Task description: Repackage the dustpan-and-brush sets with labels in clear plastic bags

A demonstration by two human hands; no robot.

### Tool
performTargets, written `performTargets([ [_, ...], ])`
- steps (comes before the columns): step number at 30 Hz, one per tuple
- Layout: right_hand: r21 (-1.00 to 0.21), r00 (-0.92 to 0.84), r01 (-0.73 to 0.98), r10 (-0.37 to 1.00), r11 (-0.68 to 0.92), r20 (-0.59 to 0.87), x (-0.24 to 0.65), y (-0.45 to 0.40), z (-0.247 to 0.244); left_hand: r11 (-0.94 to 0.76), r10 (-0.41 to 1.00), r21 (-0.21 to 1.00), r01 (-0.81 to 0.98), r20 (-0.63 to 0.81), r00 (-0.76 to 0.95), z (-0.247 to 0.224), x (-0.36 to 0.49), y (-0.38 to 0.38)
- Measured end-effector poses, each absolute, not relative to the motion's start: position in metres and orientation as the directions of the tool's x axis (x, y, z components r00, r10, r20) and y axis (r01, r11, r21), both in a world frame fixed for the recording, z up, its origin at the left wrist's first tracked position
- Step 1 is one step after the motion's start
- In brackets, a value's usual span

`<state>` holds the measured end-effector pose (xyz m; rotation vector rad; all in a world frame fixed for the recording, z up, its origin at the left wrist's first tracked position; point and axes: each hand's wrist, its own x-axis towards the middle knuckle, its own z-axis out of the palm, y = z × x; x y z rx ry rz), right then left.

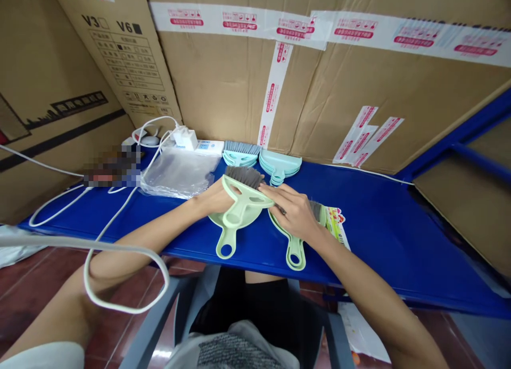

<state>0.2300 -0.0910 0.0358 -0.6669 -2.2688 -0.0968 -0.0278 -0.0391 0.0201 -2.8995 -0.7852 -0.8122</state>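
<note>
A pale green hand brush point(243, 201) with grey bristles is raised over the table, its handle toward me. My left hand point(217, 196) grips it from the left, with part of the fingers hidden behind the brush. At the brush's right end, my right hand point(297, 212) has its fingers closed on the edge by the bristles. Below the brush lies a green dustpan point(227, 241). Under my right hand are another green dustpan point(295, 254), partly covered, and the grey bristles of a second brush. A printed card point(337, 225) sticks out to their right.
Light blue brushes point(240, 157) and stacked light blue dustpans point(281, 166) stand at the back of the blue table point(383, 225). Clear plastic bags point(179, 172) lie to the left, near a power strip point(209, 147). A white cable point(128, 308) loops across my left arm. Cardboard boxes point(227, 87) wall the back.
</note>
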Motion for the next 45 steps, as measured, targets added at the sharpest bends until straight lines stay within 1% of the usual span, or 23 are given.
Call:
performTargets([
  [1, -0.132, -0.598, 0.489, 0.442, 0.862, 0.669, 0.231, -0.090, 0.036, -0.881, 0.451, 0.104, 0.461, 0.476, 0.755, 0.020, -0.029, -0.037],
  [3, -0.142, -0.632, 0.471, 0.445, 0.871, 0.635, 0.232, -0.088, 0.038, -0.894, 0.419, 0.057, 0.444, 0.455, 0.786, 0.021, -0.032, -0.034],
  [5, -0.132, -0.665, 0.435, 0.417, 0.891, 0.620, 0.232, -0.088, 0.039, -0.870, 0.440, 0.016, 0.493, 0.477, 0.761, 0.023, -0.036, -0.028],
  [7, -0.100, -0.698, 0.404, 0.377, 0.909, 0.609, 0.229, -0.091, 0.039, -0.815, 0.491, -0.003, 0.579, 0.526, 0.695, 0.023, -0.040, -0.022],
  [10, -0.009, -0.759, 0.397, 0.334, 0.918, 0.558, 0.223, -0.096, 0.036, -0.762, 0.522, 0.005, 0.647, 0.597, 0.610, 0.021, -0.046, -0.011],
  [12, 0.041, -0.800, 0.395, 0.322, 0.918, 0.506, 0.219, -0.100, 0.033, -0.762, 0.526, 0.053, 0.645, 0.631, 0.570, 0.020, -0.048, -0.004],
  [14, 0.053, -0.820, 0.394, 0.325, 0.918, 0.471, 0.216, -0.101, 0.031, -0.760, 0.556, 0.156, 0.630, 0.658, 0.508, 0.019, -0.049, 0.000],
  [18, -0.008, -0.811, 0.418, 0.376, 0.909, 0.449, 0.217, -0.100, 0.031, -0.729, 0.668, 0.459, 0.508, 0.641, 0.378, 0.019, -0.047, 0.002],
  [20, -0.039, -0.805, 0.428, 0.400, 0.903, 0.439, 0.218, -0.100, 0.032, -0.666, 0.745, 0.630, 0.399, 0.588, 0.314, 0.020, -0.046, 0.002],
  [22, -0.056, -0.809, 0.427, 0.409, 0.903, 0.422, 0.218, -0.100, 0.033, -0.568, 0.820, 0.783, 0.253, 0.515, 0.248, 0.022, -0.046, 0.002],
  [23, -0.062, -0.814, 0.426, 0.412, 0.903, 0.410, 0.218, -0.100, 0.033, -0.519, 0.849, 0.837, 0.174, 0.480, 0.221, 0.024, -0.047, 0.003],
  [25, -0.068, -0.821, 0.420, 0.410, 0.905, 0.397, 0.217, -0.099, 0.033, -0.437, 0.888, 0.899, 0.032, 0.426, 0.174, 0.029, -0.049, 0.002],
  [30, -0.070, -0.813, 0.428, 0.418, 0.901, 0.407, 0.215, -0.097, 0.028, -0.281, 0.948, 0.938, -0.205, 0.304, 0.096, 0.045, -0.056, -0.001],
  [33, -0.093, -0.783, 0.451, 0.444, 0.888, 0.436, 0.215, -0.095, 0.025, -0.229, 0.961, 0.932, -0.281, 0.263, 0.089, 0.051, -0.059, -0.004],
  [36, -0.113, -0.768, 0.467, 0.465, 0.877, 0.440, 0.216, -0.095, 0.024, -0.223, 0.960, 0.932, -0.286, 0.260, 0.101, 0.054, -0.058, -0.007],
  [40, -0.150, -0.764, 0.475, 0.491, 0.867, 0.418, 0.216, -0.095, 0.025, -0.238, 0.940, 0.937, -0.256, 0.289, 0.181, 0.055, -0.054, -0.014],
  [43, -0.194, -0.741, 0.497, 0.529, 0.846, 0.414, 0.216, -0.094, 0.024, -0.260, 0.918, 0.943, -0.207, 0.308, 0.249, 0.057, -0.049, -0.021],
  [45, -0.189, -0.722, 0.516, 0.543, 0.835, 0.429, 0.216, -0.094, 0.023, -0.281, 0.904, 0.946, -0.158, 0.317, 0.286, 0.056, -0.047, -0.023],
])
